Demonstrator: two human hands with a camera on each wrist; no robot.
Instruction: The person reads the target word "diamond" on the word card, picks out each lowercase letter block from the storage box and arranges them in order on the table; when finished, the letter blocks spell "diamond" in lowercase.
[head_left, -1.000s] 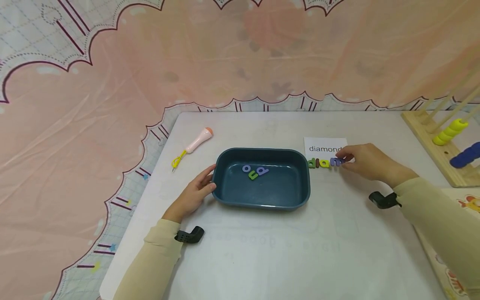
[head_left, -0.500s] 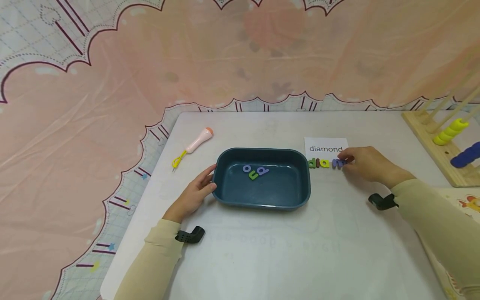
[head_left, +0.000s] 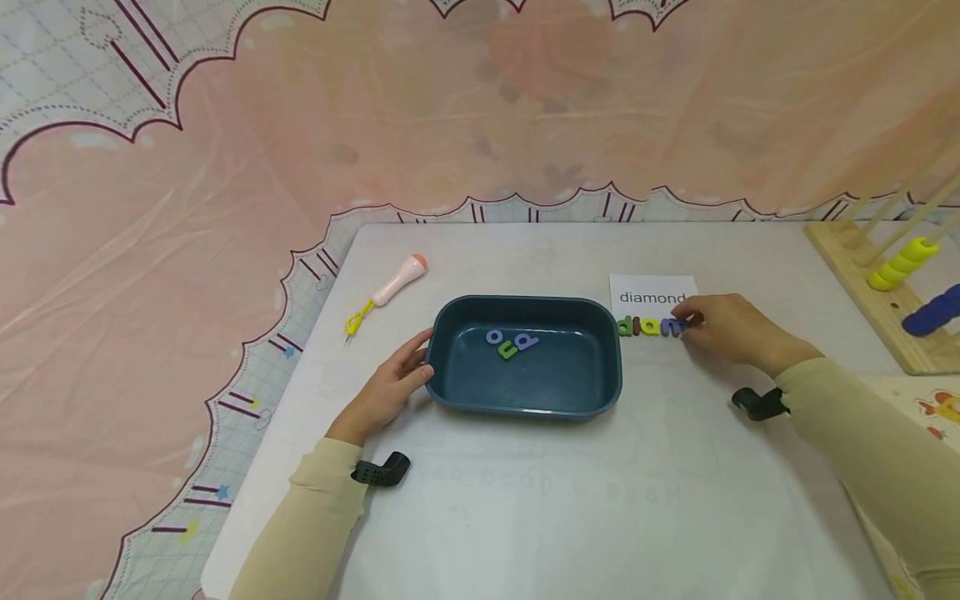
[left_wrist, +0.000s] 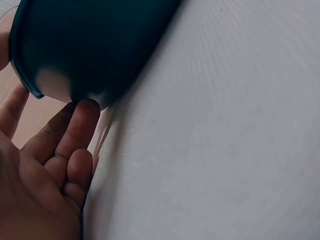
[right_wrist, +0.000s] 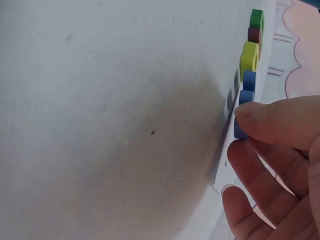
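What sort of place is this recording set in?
Probably a children's learning or play corner, though the wider room isn't shown: there's a card printed "diamond", colourful letters lined up below the word, and a wooden bead rack at the right.

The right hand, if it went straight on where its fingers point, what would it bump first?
Probably the yellow letter a: the right hand points that way, pinching the blue m right beside it. Whether those letters already touch is hard to tell.
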